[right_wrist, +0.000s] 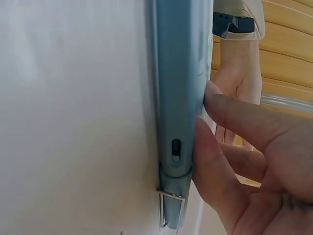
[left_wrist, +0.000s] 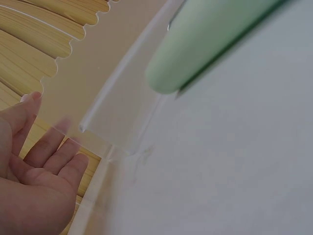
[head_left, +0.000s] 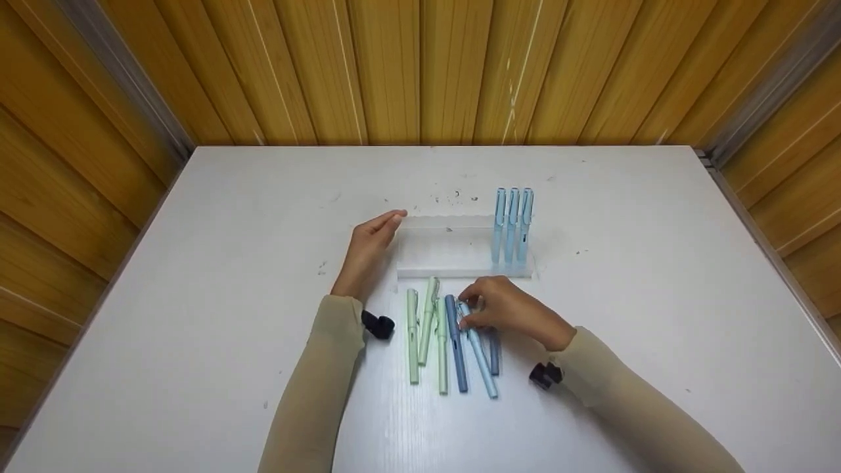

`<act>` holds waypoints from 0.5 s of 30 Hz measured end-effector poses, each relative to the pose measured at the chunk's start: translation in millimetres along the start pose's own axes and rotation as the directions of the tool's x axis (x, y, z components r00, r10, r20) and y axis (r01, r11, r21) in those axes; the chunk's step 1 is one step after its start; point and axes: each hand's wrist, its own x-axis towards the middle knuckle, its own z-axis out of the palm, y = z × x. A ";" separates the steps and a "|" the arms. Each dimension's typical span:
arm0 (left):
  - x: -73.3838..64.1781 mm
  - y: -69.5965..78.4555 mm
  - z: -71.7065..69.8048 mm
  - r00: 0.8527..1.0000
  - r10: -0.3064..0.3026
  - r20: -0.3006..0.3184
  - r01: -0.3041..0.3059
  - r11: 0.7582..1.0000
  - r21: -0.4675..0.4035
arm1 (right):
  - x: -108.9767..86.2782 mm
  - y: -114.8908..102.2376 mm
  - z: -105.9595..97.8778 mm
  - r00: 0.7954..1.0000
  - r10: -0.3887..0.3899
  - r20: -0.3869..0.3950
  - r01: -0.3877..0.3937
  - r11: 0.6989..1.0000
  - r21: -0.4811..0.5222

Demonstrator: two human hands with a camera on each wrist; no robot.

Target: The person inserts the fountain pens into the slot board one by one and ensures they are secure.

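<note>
My left hand [head_left: 371,246] pinches the upper left corner of a clear pen stand [head_left: 440,246] with a scalloped top edge; the left wrist view shows thumb and fingertips at that edge. Three light blue pens [head_left: 511,223] stand upright at the stand's right end. In front of it, my right hand [head_left: 512,309] pinches the cap end of a light blue pen [head_left: 481,361] lying on the table. One dark blue pen [head_left: 457,355] lies left of it. Another dark blue pen [head_left: 495,355] is partly hidden under the right hand and fills the foreground of the right wrist view.
Three light green pens [head_left: 412,341] lie left of the blue ones, close to the left wrist. The white table [head_left: 230,295] has small dark marks behind the stand. Wood-patterned panels [head_left: 420,72] border the table's back and sides.
</note>
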 end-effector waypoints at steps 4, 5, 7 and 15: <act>0.1 0.8 -0.1 1.000 0.001 0.004 -0.001 1.000 -0.001 | -0.8 0.8 -2.9 1.000 0.000 0.026 0.000 1.000 0.004; 0.1 0.8 -0.3 1.000 -0.003 0.000 0.003 1.000 0.005 | -0.9 0.8 -3.4 0.999 0.002 0.033 -0.003 1.000 0.006; 0.2 0.9 -0.1 1.000 -0.008 -0.009 0.008 1.000 0.019 | -1.4 1.3 -4.3 0.999 0.007 0.044 -0.008 1.000 0.015; 1.4 0.5 0.8 1.000 -0.007 -0.024 0.007 0.999 0.032 | -2.6 1.2 -6.1 0.998 0.016 0.057 -0.016 1.000 -0.002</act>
